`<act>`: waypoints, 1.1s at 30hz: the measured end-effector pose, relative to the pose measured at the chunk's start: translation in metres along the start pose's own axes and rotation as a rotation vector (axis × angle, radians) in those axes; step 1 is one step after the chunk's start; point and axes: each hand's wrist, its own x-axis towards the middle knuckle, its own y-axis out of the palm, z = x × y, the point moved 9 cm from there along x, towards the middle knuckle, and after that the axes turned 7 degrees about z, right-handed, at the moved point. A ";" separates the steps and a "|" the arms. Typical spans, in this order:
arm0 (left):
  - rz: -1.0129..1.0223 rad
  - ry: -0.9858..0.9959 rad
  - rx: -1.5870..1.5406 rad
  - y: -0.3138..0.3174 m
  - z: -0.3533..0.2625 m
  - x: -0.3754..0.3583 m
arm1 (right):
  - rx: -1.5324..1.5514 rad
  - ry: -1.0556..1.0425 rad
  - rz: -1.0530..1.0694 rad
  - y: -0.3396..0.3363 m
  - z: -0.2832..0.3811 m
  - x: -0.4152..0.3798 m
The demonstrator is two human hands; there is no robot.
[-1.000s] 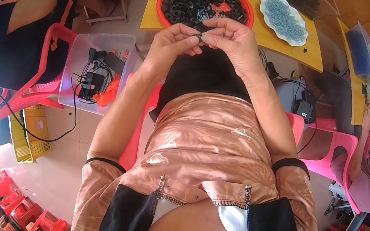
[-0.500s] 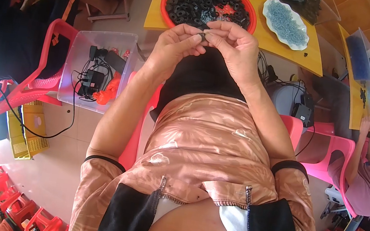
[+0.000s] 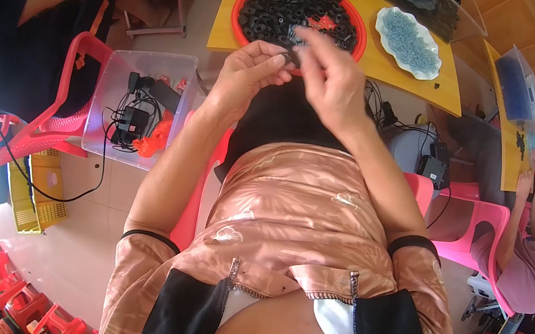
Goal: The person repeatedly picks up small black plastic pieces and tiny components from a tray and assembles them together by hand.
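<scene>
Between the thumb and fingers of my left hand (image 3: 252, 74) is a small black part (image 3: 288, 57), in front of the near rim of a red round tray (image 3: 236, 24). Small black parts (image 3: 277, 4) fill much of that tray, with some tiny clear pieces and a red patch among them. My right hand (image 3: 330, 78) is just right of the held part, over the tray's near edge. Its fingers are smeared by motion, so whether they hold anything is hidden. A white scalloped dish (image 3: 430, 72) of pale blue pieces lies to the right.
The yellow table (image 3: 451, 92) also bears dark bins at its far edge. A clear box (image 3: 105, 90) with black cables and a red bag stands at lower left. Co-workers are at tables on the left and right. Pink chairs (image 3: 74, 74) and cables are nearby.
My right hand has come away from my left fingers and its fingers have spread. My left hand still holds the black part. The left co-worker's arm has moved up toward their table.
</scene>
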 end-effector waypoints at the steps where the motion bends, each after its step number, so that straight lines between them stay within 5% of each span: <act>1: -0.004 0.000 -0.010 0.000 0.000 0.000 | 0.073 0.102 -0.018 -0.004 -0.019 0.007; 8: -0.022 0.014 -0.063 -0.003 -0.004 0.000 | -0.254 0.370 0.332 0.029 -0.153 0.059; 17: -0.012 0.007 -0.059 -0.002 -0.005 0.000 | -0.403 0.403 0.477 0.055 -0.163 0.068; 20: -0.003 -0.001 -0.040 -0.001 -0.005 -0.001 | -0.332 0.298 0.333 0.031 -0.130 0.069; 24: 0.022 -0.019 0.006 0.003 -0.007 -0.002 | 0.411 0.421 0.336 0.021 -0.089 0.037; 27: 0.041 -0.002 0.032 0.006 -0.006 -0.001 | 0.639 0.470 0.338 0.021 -0.064 0.012; 33: 0.053 0.041 0.155 0.009 -0.008 0.000 | 0.618 0.411 0.352 0.023 -0.039 0.002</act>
